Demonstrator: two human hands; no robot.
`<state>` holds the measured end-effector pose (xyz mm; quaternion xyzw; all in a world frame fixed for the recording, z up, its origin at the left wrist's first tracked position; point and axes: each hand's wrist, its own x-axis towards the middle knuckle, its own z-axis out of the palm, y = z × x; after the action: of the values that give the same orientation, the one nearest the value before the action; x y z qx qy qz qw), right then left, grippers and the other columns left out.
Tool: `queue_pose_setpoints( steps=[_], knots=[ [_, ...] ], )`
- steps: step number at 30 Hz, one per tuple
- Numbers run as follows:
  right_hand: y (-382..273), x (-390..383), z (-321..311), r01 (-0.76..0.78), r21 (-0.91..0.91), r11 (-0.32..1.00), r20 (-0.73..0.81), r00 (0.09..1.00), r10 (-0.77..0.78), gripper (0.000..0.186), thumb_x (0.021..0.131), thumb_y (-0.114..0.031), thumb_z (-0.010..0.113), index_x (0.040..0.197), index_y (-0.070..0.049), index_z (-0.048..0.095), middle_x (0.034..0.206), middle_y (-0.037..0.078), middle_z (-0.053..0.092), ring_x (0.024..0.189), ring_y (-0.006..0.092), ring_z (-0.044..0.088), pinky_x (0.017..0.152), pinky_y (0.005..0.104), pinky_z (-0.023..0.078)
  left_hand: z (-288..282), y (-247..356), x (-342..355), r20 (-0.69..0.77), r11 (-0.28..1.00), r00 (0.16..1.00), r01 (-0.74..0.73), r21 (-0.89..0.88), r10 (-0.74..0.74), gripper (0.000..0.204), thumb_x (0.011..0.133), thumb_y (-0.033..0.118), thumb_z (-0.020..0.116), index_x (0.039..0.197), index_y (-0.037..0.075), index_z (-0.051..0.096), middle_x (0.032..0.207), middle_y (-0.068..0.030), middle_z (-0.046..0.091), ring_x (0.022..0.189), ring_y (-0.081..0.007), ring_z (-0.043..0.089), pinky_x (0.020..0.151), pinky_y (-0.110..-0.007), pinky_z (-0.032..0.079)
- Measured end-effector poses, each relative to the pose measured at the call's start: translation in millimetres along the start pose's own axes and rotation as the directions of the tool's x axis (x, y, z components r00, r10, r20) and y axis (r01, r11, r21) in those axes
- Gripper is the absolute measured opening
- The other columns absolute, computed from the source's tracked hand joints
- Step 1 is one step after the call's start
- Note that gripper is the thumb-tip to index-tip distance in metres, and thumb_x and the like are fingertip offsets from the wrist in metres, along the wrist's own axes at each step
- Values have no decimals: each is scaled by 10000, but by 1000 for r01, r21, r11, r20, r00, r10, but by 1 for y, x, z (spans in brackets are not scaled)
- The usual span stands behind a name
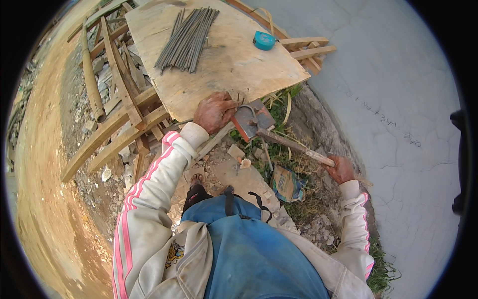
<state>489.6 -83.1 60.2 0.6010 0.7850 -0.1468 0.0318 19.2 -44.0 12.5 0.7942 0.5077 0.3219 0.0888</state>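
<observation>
Nearest, below both grips: blue top [264, 259] and pale pink-striped jacket [149, 219], cut off at lower edge. Gripping wooden handle [301, 148] near its end with right grip [340, 170]; part of it hidden by fingers. Sloping up-left from there to metal plate [244, 124] with reddish edge, just right of left grip [215, 111]. Fingers bent at the plate on that left side; cannot tell if holding anything, palm hidden. Too small to make out: dark bits [238, 96] at those fingertips. Below left grip: foot [197, 178] on rubble. Left of right grip and lower: crumpled bag [288, 184] among weeds. Just beyond left grip: bare plywood worktop [239, 70], stained. Farther over it: bundled dark rods [188, 40], slightly left; teal tape measure [264, 41], right. Off left: crossed timbers [127, 94], then dirt ground [50, 199]. Right of right grip: cracked grey surface [403, 164], faintly marked; cannot tell wall or floor.
</observation>
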Motion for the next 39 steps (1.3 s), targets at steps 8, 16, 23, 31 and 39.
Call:
queue_pose_setpoints(
  steps=[8, 16, 23, 31, 39],
  knots=[
    [10, 22, -7, 72, -47, 996, -32, 997, -74, 256, 825, -345, 769, 808, -97, 707, 680, 184, 636, 654, 409, 632, 612, 490, 484, 1, -1, -2, -12, 1000, 1000, 9, 16, -9, 265, 860, 144, 691, 1117, 133, 754, 959, -91, 632, 933, -305, 620, 821, -421, 518],
    [-10, -7, -1, -30, -33, 999, -64, 998, 28, 340, 829, -422, 760, 807, -88, 702, 646, 174, 634, 641, 405, 638, 613, 495, 480, 4, -3, -1, 10, 1000, 1000, 24, 1, -24, 249, 879, 138, 677, 1115, 126, 754, 963, -104, 642, 950, -317, 621, 826, -430, 518],
    [72, -45, -24, -221, -192, 956, -59, 975, 213, 455, 806, -507, 778, 773, -64, 680, 671, 194, 654, 681, 413, 662, 645, 496, 513, 0, -1, 0, 26, 999, 999, 42, -6, -41, 240, 882, 138, 676, 1109, 113, 751, 976, -113, 649, 970, -328, 623, 840, -437, 514],
    [162, -103, 21, -509, -208, 836, -366, 832, 416, 460, 882, -513, 681, 767, -67, 671, 759, 250, 663, 794, 489, 649, 696, 548, 510, 0, -2, 4, 43, 997, 998, 37, -69, -34, 252, 878, 143, 654, 1103, 109, 761, 988, -126, 666, 957, -340, 635, 843, -442, 525],
    [52, -222, 43, -706, -174, 687, -501, 664, 555, 463, 933, -507, 632, 750, -88, 698, 686, 214, 662, 719, 453, 661, 655, 536, 525, 1, -4, 4, 5, 996, 1000, 15, -87, -15, 216, 858, 126, 671, 1047, 96, 770, 968, -137, 672, 946, -354, 641, 830, -445, 528]
  ],
)
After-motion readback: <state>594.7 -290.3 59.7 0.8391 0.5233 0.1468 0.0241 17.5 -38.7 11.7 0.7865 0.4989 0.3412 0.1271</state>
